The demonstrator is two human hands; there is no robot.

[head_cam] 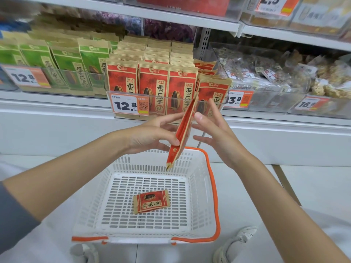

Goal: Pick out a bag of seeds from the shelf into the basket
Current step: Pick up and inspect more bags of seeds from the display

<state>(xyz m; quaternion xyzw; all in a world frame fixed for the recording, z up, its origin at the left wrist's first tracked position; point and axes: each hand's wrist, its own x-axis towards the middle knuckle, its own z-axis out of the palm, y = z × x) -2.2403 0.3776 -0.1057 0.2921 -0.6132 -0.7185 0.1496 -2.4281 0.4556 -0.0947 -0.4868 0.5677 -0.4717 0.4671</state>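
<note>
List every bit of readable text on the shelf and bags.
"12.8": centre tag
"12.8": left tag
"13.8": right tag
"16.8": far-right tag
"2.5": top tag
"洽洽", "香瓜子": red shelf bags
"原香瓜子": green bags
"香瓜子": bag in basket
Tags' fine print and the held bag: unreadable.

white shelf holds clear bins of seed bags; white basket stands on floor.
</note>
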